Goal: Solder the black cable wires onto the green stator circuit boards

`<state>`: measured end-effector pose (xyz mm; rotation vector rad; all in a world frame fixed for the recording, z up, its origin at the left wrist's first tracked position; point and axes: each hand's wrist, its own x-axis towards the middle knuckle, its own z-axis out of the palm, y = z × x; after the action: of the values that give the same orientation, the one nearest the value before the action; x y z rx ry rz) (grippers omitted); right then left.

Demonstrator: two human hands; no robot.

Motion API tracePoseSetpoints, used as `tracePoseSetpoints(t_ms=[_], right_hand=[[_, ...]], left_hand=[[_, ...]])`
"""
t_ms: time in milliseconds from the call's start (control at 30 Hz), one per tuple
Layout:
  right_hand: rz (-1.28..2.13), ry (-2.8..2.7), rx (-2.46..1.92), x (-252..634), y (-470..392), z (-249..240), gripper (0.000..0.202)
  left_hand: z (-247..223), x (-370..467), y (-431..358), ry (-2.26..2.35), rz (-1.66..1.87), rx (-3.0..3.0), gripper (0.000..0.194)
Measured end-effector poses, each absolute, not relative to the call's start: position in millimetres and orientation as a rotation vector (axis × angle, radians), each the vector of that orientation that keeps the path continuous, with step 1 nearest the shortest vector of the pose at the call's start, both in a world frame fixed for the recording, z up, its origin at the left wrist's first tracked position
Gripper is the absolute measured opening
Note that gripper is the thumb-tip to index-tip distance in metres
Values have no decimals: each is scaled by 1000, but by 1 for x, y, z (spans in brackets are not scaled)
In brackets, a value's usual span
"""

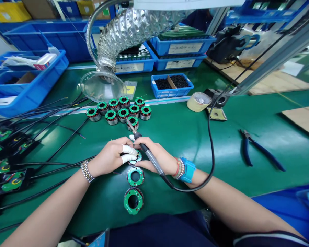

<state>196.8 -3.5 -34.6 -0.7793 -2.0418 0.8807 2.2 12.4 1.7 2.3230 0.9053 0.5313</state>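
My right hand [158, 156] is closed round a soldering iron [151, 158], its tip pointing up and away toward the grouped stators. Its thumb also rests against a motor stator [136, 160] topped with a green circuit board. My left hand [110, 156], with white finger cots on some fingers, pinches that same stator from the left; the fingers hide much of it. Closer to me, two more stators stand in a line, a middle one [135, 176] and a near one [133, 201]. Beyond my hands several stators [111, 117] are grouped together.
Black cables and housings [18, 180] lie at left. A fume hose [128, 32] with a clear hood [103, 87] hangs behind. A blue bin of black parts [172, 92], a round tub [198, 102], the iron stand [217, 99] and cutting pliers [257, 147] are farther right.
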Motion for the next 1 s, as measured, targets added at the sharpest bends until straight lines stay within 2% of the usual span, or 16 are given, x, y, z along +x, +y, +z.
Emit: tracePoseSetpoints(t_ms=[133, 300, 500, 667, 1000], right_hand=[[783, -2004, -774, 197, -8, -30, 49], [515, -1898, -888, 218, -30, -6, 14], [438, -1955, -859, 248, -61, 4, 28], [587, -1907, -908, 247, -68, -7, 24], [638, -1877, -929, 244, -63, -12, 23]], left_hand=[[1, 4, 9, 985, 509, 2304, 11], [2, 8, 7, 1033, 448, 2262, 8], [0, 8, 8, 1076, 435, 2220, 6], [-2, 8, 7, 1090, 427, 2232, 8], [-2, 7, 6, 1089, 446, 2243, 8]])
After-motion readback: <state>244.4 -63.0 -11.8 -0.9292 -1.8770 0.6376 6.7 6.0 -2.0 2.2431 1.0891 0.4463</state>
